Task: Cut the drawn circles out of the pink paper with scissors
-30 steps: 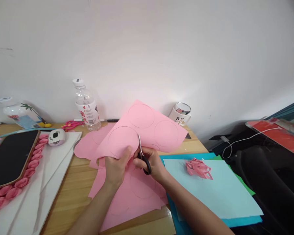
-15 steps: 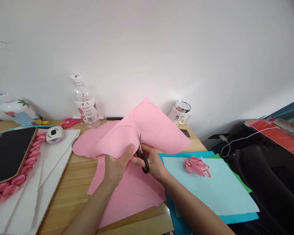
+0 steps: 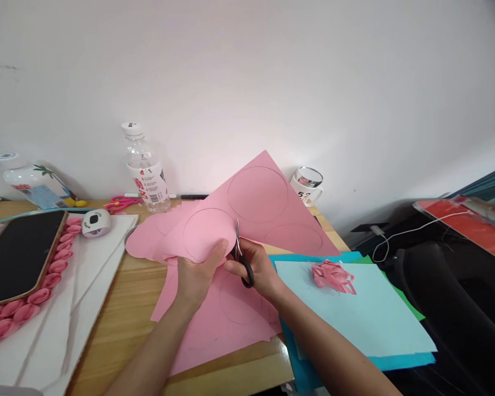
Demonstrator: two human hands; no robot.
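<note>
In the head view, the left hand (image 3: 194, 278) pinches the near part of a pink sheet (image 3: 253, 206), thumb on top; the right hand (image 3: 260, 270) is clasped around the handles of the black scissors (image 3: 245, 264). The sheet is raised over a pink pile (image 3: 231, 338), its lit left part curled in front of the darker right part. The scissors point away from the right hand, their long axis running near to far with the tip slightly left. The blades sit at the right side of a drawn circle (image 3: 206, 234); the right hand is nearer to that side, while the left thumb presses by its near right rim.

The left fingers are hidden under the sheet, as are some right fingers behind the handles. How far apart the blades stand is hard to make out. The sheet covers part of the mug (image 3: 304, 193); the forearms are cut off at the near edge.
</note>
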